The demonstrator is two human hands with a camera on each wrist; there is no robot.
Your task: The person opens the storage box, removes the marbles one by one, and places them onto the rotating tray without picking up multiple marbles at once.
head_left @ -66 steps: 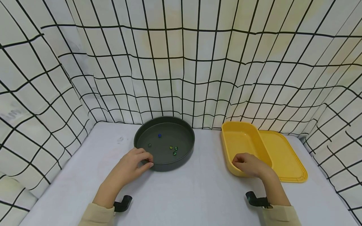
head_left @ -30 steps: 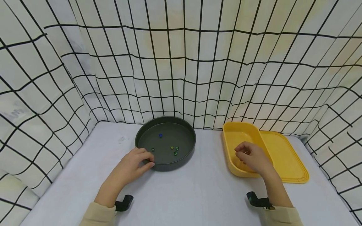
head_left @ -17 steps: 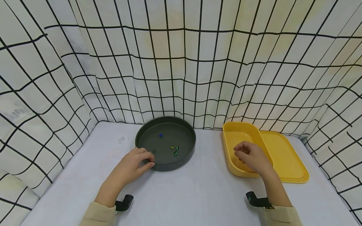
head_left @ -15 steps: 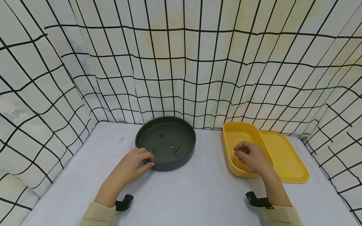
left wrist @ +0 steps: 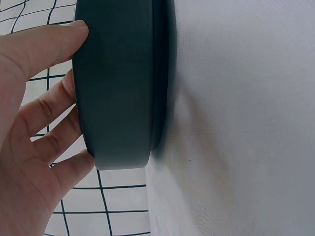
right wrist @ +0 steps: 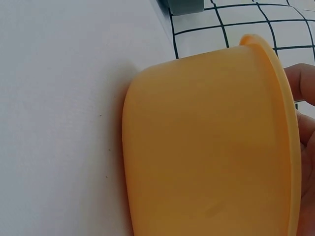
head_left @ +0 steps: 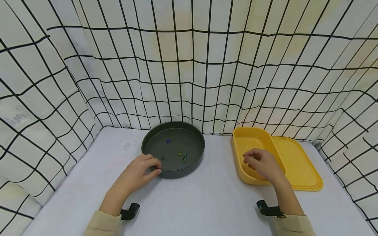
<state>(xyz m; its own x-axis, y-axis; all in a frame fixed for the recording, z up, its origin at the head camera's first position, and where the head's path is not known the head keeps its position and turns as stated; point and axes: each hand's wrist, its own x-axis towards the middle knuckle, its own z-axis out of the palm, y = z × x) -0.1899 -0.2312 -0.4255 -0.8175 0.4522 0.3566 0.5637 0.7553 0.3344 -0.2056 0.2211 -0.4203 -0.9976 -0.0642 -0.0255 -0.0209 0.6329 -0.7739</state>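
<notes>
the left hand (head_left: 144, 170) pinched the smooth rim of the round, dark, matte pan (head_left: 190, 142) where five tiny glassy marbles (head_left: 183, 160) lay, while the right hand (head_left: 263, 164), fingers loosely bent, whether gripping anything i couldn't tell, hung above the glossy, round-cornered yellow box (head_left: 251, 137) next to a flat yellow lid (head_left: 298, 164).
</notes>
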